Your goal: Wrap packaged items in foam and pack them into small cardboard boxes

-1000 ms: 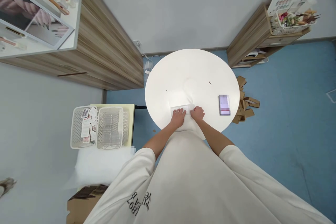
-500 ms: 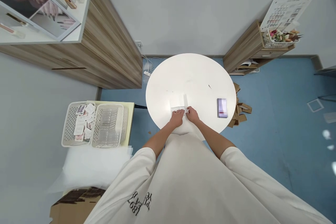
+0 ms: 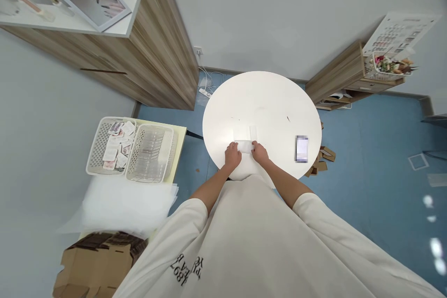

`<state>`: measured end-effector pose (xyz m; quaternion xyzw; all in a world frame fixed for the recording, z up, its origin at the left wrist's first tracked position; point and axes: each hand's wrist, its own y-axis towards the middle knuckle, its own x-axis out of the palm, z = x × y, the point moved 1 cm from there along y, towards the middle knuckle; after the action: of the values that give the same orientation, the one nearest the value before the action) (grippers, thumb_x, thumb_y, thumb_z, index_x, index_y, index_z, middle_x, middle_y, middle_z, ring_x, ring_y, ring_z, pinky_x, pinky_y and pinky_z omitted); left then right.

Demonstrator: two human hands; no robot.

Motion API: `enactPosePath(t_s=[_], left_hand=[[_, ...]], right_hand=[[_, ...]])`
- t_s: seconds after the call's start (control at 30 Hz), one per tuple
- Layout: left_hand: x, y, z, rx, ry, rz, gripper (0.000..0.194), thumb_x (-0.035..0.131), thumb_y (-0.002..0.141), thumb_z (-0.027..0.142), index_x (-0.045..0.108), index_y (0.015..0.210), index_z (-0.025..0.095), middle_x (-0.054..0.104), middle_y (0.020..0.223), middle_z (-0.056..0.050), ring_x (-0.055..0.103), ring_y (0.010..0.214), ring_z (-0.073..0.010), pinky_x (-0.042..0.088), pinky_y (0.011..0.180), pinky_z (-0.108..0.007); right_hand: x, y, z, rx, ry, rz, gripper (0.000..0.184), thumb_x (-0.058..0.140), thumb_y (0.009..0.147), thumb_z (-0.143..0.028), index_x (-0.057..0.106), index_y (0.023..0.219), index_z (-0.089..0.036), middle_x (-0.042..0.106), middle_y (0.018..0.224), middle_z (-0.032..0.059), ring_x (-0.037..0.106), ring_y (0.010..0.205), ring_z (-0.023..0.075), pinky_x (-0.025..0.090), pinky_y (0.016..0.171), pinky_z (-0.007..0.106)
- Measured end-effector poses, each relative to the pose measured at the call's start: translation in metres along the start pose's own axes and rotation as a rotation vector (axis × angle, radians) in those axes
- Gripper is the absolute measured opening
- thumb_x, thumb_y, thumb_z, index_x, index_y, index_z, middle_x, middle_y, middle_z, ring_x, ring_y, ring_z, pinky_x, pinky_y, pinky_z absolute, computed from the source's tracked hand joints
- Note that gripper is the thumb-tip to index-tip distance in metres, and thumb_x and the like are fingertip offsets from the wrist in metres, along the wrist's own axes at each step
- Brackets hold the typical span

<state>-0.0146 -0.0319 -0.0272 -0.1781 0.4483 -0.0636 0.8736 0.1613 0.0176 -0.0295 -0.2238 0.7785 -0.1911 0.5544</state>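
A small, flat white packet (image 3: 245, 146), seemingly wrapped in a thin translucent sheet, lies near the front edge of the round white table (image 3: 265, 93). My left hand (image 3: 233, 155) closes on its left end, fingers bent over the top. At the right end my right hand (image 3: 260, 152) pinches it, with the thumb side toward the packet. A pale upright strip (image 3: 253, 132) extends away from me just beyond the packet's right part; whether it joins the packet I cannot tell. What lies inside the wrapping is hidden.
A phone-like blurred rectangle (image 3: 301, 149) lies on the table's right. To my left are a basket of small cards (image 3: 91, 160), a basket of clear plastic pieces (image 3: 145, 153), stacked translucent sheets (image 3: 122, 205) and cardboard (image 3: 94, 265). Small cardboard boxes (image 3: 326, 153) lie on the floor.
My left hand has shifted from over the packet to its left end, and my right hand grips the right end. The strip has come to stand out beyond the packet. The view has turned slightly.
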Motion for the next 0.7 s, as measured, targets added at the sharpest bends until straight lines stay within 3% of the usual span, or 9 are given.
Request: enactPosePath(t_s=[0.13, 0.3, 0.53, 0.7], left_hand=[[-0.002, 0.015, -0.006, -0.334, -0.256, -0.002, 0.053, 0.053, 0.093, 0.032, 0.038, 0.142, 0.017, 0.054, 0.142, -0.018, 0.053, 0.130, -0.0288, 0.042, 0.103, -0.038], [-0.004, 0.035, -0.001, -0.570, -0.414, -0.098, 0.052, 0.065, 0.088, 0.040, 0.041, 0.130, 0.021, 0.065, 0.124, -0.012, 0.061, 0.117, -0.0292, 0.043, 0.097, -0.039], [-0.003, 0.047, 0.002, -0.585, -0.450, -0.119, 0.033, 0.073, 0.081, 0.038, 0.050, 0.100, 0.024, 0.065, 0.103, -0.006, 0.065, 0.100, -0.0251, 0.047, 0.077, -0.032], [-0.001, 0.050, 0.006, -0.575, -0.524, -0.067, 0.039, 0.074, 0.079, 0.031, 0.044, 0.103, 0.023, 0.061, 0.106, -0.006, 0.064, 0.091, -0.0196, 0.046, 0.069, -0.027]], right_hand=[[0.002, 0.006, -0.003, 0.038, -0.007, -0.030, 0.038, 0.050, 0.095, -0.019, 0.046, 0.133, -0.023, 0.062, 0.116, 0.0107, 0.062, 0.098, 0.0232, 0.043, 0.076, 0.030], [0.001, 0.007, -0.003, 0.043, -0.001, -0.035, 0.038, 0.049, 0.096, -0.018, 0.045, 0.133, -0.024, 0.061, 0.118, 0.0109, 0.062, 0.097, 0.0234, 0.042, 0.073, 0.030], [0.001, 0.004, -0.004, 0.050, -0.002, -0.040, 0.039, 0.049, 0.097, -0.019, 0.044, 0.135, -0.024, 0.061, 0.119, 0.0111, 0.063, 0.096, 0.0229, 0.042, 0.072, 0.029], [0.000, 0.002, -0.003, 0.034, 0.004, -0.037, 0.041, 0.050, 0.097, -0.019, 0.044, 0.136, -0.024, 0.061, 0.119, 0.0110, 0.063, 0.096, 0.0235, 0.041, 0.073, 0.030]])
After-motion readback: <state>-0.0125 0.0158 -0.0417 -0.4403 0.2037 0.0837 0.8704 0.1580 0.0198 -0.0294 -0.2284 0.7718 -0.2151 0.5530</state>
